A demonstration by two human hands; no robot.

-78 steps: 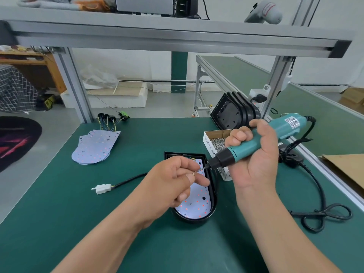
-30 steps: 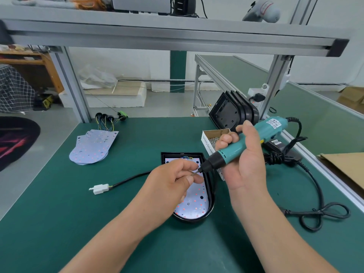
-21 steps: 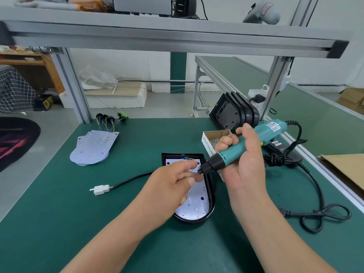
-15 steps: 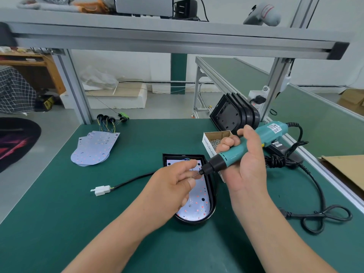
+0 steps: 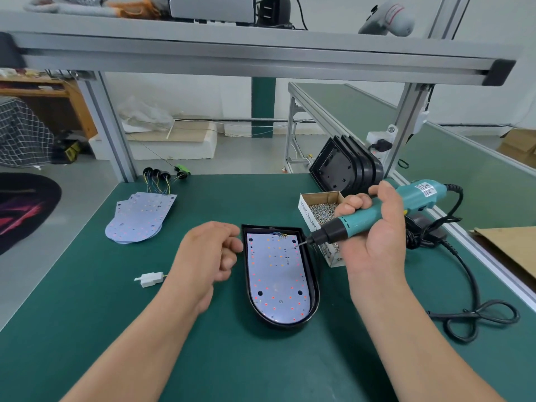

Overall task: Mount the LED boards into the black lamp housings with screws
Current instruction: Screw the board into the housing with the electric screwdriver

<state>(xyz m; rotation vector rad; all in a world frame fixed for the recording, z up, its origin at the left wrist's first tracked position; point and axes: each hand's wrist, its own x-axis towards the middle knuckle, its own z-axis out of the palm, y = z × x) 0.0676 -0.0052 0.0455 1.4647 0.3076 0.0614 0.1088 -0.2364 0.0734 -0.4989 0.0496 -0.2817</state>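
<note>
One LED board [image 5: 277,275] lies in the black housing [image 5: 285,324] on the table [image 5: 139,329]; thin, stiff, probably fragile, best held by its edges. The right hand [image 5: 375,242] grips the screwdriver [image 5: 359,220], tip on the board; the left hand [image 5: 206,256] is loosely curled, empty.

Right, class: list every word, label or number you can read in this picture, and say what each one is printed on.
"SPRING BALAN": on the side of the cardboard screw box; the rest is hidden behind the electric screwdriver.
White label on the electric screwdriver: a barcode and small print, too small to read.
LED board in the housing: tiny black markings, too blurred to read.
</note>
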